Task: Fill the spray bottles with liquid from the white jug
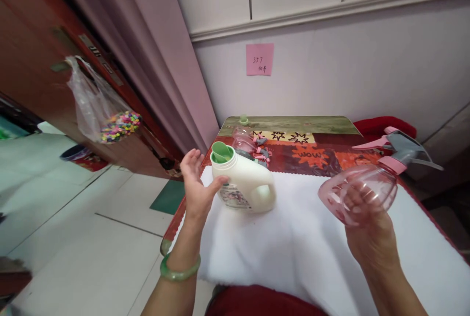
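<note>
My right hand grips a clear pink spray bottle by its body, tilted, above the right side of the white cloth. The bottle's grey and pink trigger head points up and to the right. At the left stands a cream plastic jug with a side handle, a printed label and a green spout in its uncapped mouth. My left hand is beside the jug, fingers apart and stretched up. Its thumb overlaps the jug's neck; whether it touches, I cannot tell.
Behind the jug lie more pink spray bottles with grey and pink heads. A small green cap sits at the table's back edge. A pink note is on the wall. From the door at left hangs a plastic bag of colourful bits.
</note>
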`<state>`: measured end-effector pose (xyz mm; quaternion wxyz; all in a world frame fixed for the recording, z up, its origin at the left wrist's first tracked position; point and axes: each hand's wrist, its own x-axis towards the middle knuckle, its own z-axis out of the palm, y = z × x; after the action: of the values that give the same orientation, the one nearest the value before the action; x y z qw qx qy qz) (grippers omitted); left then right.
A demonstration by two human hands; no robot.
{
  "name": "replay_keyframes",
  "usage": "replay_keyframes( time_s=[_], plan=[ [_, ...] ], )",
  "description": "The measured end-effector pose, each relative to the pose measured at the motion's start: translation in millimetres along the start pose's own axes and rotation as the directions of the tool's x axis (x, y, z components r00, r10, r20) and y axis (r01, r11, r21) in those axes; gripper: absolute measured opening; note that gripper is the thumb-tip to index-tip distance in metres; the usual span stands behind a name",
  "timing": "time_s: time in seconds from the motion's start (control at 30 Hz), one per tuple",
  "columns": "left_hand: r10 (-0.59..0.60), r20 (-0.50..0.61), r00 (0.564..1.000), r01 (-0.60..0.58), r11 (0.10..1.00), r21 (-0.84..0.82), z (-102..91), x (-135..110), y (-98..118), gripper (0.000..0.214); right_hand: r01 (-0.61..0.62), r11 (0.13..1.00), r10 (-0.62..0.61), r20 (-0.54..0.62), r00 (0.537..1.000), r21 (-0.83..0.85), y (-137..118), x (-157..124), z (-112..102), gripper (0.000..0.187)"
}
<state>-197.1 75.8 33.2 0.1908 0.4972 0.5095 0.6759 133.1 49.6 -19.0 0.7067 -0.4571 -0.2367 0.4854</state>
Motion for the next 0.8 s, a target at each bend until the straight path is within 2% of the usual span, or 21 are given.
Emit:
replay_keyframes(
  time_s=[0.07,0.13,0.17,0.23,0.27,0.3,0.33,0.37,0.4,0.43,0.47,0.5,0.53,0.6,0.67,0.73,0.8],
  plan=[
    [-0.070,0.095,0.993,0.075,0.996,-0.054,0.6,3.1,-13.4,0.106,0.008,1.000,-0.008,0.020,1.000,-0.013,-3.1,-4.2,1.0,0.052],
    [-0.092,0.142,0.986,0.108,0.988,-0.113,5.4,0.8,-20.5,0.110,0.027,1.000,-0.026,0.060,0.998,-0.009,-5.9,-7.5,0.8,0.061],
    [-0.076,0.117,0.990,0.090,0.988,-0.125,8.2,-3.5,-21.3,0.107,0.029,1.000,-0.029,0.072,0.997,-0.001,-7.1,-8.2,0.3,0.064],
    [0.047,-0.039,0.998,-0.049,0.997,-0.052,13.2,-20.8,-18.0,0.094,0.015,1.000,-0.016,0.066,0.998,0.020,-8.7,-7.3,-1.5,0.062],
    [0.153,-0.139,0.978,-0.149,0.988,0.039,15.0,-34.1,-14.5,0.084,0.009,0.999,-0.011,0.048,0.999,0.033,-9.1,-5.8,-2.8,0.059],
    [0.289,-0.187,0.939,-0.262,0.952,0.158,16.6,-49.9,-10.5,0.077,0.008,0.999,-0.009,0.031,0.999,0.049,-9.1,-3.9,-4.1,0.056],
    [0.349,-0.135,0.927,-0.324,0.930,0.175,18.1,-67.6,-6.6,0.071,0.012,0.998,-0.013,0.019,1.000,0.063,-8.9,-1.8,-5.5,0.054],
    [0.382,-0.026,0.924,-0.373,0.914,0.161,20.0,-85.9,-3.1,0.057,0.020,0.997,-0.021,0.012,1.000,0.071,-8.5,0.2,-6.6,0.053],
    [0.407,0.239,0.882,-0.444,0.887,0.129,22.7,-103.6,-0.6,0.051,0.027,0.997,-0.028,0.014,0.999,0.073,-8.1,1.9,-7.6,0.051],
    [0.343,0.411,0.845,-0.423,0.898,0.122,26.5,-119.4,0.9,0.053,0.030,0.997,-0.032,0.021,0.999,0.071,-7.6,3.1,-8.1,0.049],
    [0.230,0.476,0.849,-0.332,0.932,0.143,31.8,-132.1,1.5,0.059,0.027,0.998,-0.029,0.031,0.999,0.065,-7.3,3.6,-8.3,0.048],
    [0.098,0.499,0.861,-0.206,0.964,0.166,38.5,-140.8,1.3,0.067,0.017,0.998,-0.019,0.042,0.999,0.059,-7.1,3.5,-8.0,0.047],
    [-0.041,0.477,0.878,-0.048,0.984,0.173,46.6,-145.1,0.8,0.074,0.003,0.998,-0.006,0.051,0.999,0.056,-7.1,2.9,-7.4,0.047],
    [-0.255,0.419,0.872,0.239,0.967,0.092,65.7,-141.0,0.2,0.080,-0.010,0.998,0.007,0.055,0.998,0.056,-6.8,0.5,-5.7,0.050],
    [-0.334,0.422,0.843,0.400,0.914,-0.075,84.9,-125.4,2.0,0.073,0.008,0.998,-0.010,0.032,0.999,0.055,-5.2,-1.7,-4.6,0.049],
    [-0.333,0.431,0.839,0.457,0.860,-0.226,99.3,-107.7,6.3,0.063,0.032,0.999,-0.032,0.015,0.999,0.040,-1.2,-2.1,-5.3,0.047],
    [-0.332,0.395,0.856,0.464,0.832,-0.305,104.2,-95.4,11.9,0.055,0.051,0.998,-0.050,0.035,0.998,-0.027,5.3,0.6,-7.7,0.047]
  ],
)
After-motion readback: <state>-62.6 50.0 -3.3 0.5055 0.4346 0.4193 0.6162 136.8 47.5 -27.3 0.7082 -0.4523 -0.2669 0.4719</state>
